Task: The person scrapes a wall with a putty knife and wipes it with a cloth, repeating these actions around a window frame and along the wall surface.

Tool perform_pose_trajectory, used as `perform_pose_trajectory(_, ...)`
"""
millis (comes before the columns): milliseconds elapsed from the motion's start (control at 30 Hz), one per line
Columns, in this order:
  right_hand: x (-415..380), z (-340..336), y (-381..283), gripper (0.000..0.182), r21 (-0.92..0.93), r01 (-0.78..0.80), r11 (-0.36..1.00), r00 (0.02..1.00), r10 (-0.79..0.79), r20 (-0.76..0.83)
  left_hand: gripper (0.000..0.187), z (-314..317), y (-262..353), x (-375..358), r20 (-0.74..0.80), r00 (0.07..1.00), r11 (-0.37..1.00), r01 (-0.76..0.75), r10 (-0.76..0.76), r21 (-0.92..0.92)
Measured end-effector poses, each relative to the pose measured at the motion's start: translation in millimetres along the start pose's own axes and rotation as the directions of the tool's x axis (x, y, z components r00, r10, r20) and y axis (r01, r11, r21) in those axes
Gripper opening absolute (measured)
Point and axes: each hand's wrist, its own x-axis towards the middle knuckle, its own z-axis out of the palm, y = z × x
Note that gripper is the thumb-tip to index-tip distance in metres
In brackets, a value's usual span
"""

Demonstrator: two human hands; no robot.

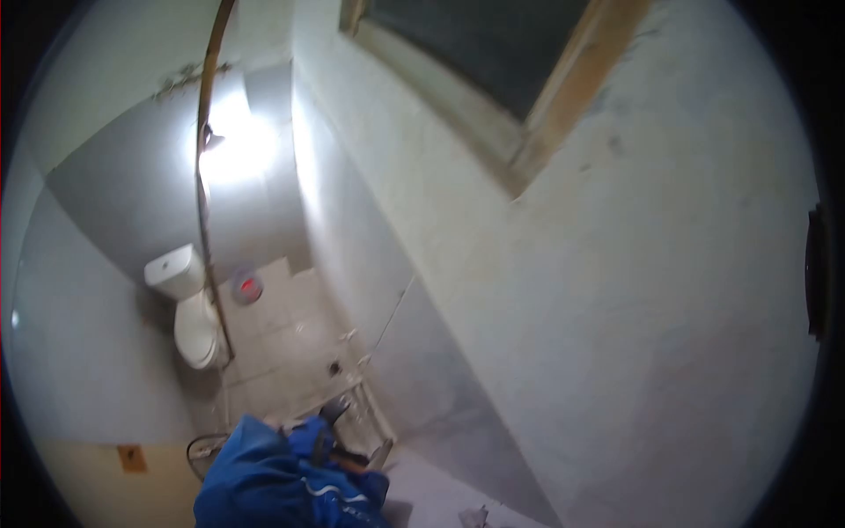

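Observation:
Blue clothing (264, 480) with a white stripe fills the bottom of the head view, left of centre. Neither of my hands can be made out, and what they hold or touch is not shown. A small brownish patch lies at the right side of the blue cloth, too unclear to name. Just beyond the cloth is a dark shoe-like shape (334, 410). A long brown pole (204, 198) runs from the top of the view down beside the white toilet (199, 333).
A round tub with something red (247, 287) stands on the tiled floor (286, 339) near a drain (334, 369). A bright light (238, 145) shines at the back. A framed opening (519, 154) is in the pale right wall (616, 290). An orange-brown plate (132, 458) is at lower left.

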Motion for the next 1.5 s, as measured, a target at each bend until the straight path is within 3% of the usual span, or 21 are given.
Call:
perform_pose_trajectory(133,-0.1,-28.1,-11.7,0.01,-0.204,0.01,0.979,0.999,0.0,0.047,0.039,-85.5,-77.0,-36.7,0.13,0.987,0.963,0.057,-0.094,0.264)
perform_pose_trajectory(200,0.1,-36.3,-22.9,0.01,-0.081,-0.052,0.995,0.998,0.055,0.032,0.039,-120.3,-100.3,-45.9,0.181,0.973,0.931,0.069,-0.142,0.359)
perform_pose_trajectory(267,-0.2,-40.5,-28.5,0.01,-0.108,-0.058,0.993,0.994,0.067,0.086,0.038,-135.9,-107.8,-43.5,0.236,0.957,0.907,0.056,-0.168,0.418)
perform_pose_trajectory(433,9.2,-39.0,-36.8,0.012,-0.09,-0.097,0.991,0.986,0.108,0.126,0.038,-130.0,-100.5,-44.4,0.372,0.9,0.876,0.024,-0.228,0.481)
perform_pose_trajectory(500,10.0,-31.4,-25.7,0.013,-0.289,0.062,0.955,0.988,-0.018,0.151,0.037,-119.0,-90.3,-38.8,0.414,0.88,0.877,0.007,-0.234,0.48)
perform_pose_trajectory(633,19.8,-26.2,-28.7,0.013,-0.091,-0.051,0.995,0.995,0.059,0.082,0.037,-76.7,-59.8,-10.6,0.502,0.843,0.895,-0.06,-0.192,0.442)
perform_pose_trajectory(700,10.4,-11.1,-4.9,0.013,-0.24,0.041,0.97,0.998,-0.029,0.054,0.037,-62.6,-49.7,2.8,0.54,0.824,0.898,-0.093,-0.173,0.431)
perform_pose_trajectory(833,5.8,1.6,13.3,0.013,-0.266,0.061,0.962,0.997,-0.048,0.053,0.036,-41.6,-26.8,43.3,0.595,0.795,0.894,-0.172,-0.122,0.413)
perform_pose_trajectory(900,1.7,7.4,16.0,0.013,-0.481,0.164,0.861,0.986,-0.148,0.071,0.036,-34.5,-15.5,66.7,0.623,0.777,0.887,-0.218,-0.095,0.406)
perform_pose_trajectory(933,10.4,-2.9,5.1,0.013,-0.301,0.051,0.952,0.997,-0.029,0.076,0.036,-29.4,-11.0,73.6,0.642,0.762,0.885,-0.238,-0.085,0.4)
perform_pose_trajectory(967,10.2,1.3,9.2,0.013,-0.294,0.038,0.955,0.998,-0.021,0.061,0.036,-25.8,-7.4,81.0,0.66,0.747,0.882,-0.258,-0.077,0.395)
perform_pose_trajectory(1033,13.2,-0.5,5.9,0.014,-0.462,0.15,0.874,0.988,-0.147,0.043,0.036,-21.7,-2.6,96.1,0.694,0.717,0.872,-0.296,-0.066,0.389)
perform_pose_trajectory(1067,18.0,-13.9,-10.8,0.012,-0.25,0.009,0.968,0.996,0.013,0.084,0.036,-18.0,-0.1,102.9,0.712,0.7,0.868,-0.317,-0.059,0.384)
perform_pose_trajectory(1200,20.0,-0.2,-2.4,0.013,-0.079,-0.112,0.991,0.993,0.115,0.03,0.035,-2.0,19.3,134.6,0.785,0.619,0.841,-0.412,-0.023,0.35)
perform_pose_trajectory(1400,22.9,25.4,14.2,0.016,0.253,-0.263,0.931,0.961,0.277,-0.02,0.035,18.9,43.3,173.5,0.884,0.467,0.787,-0.551,0.012,0.279)
perform_pose_trajectory(1500,41.4,-10.1,-27.0,0.023,0.395,-0.265,0.88,0.962,0.27,0.043,0.034,31.9,50.0,183.0,0.933,0.359,0.743,-0.626,0.006,0.236)
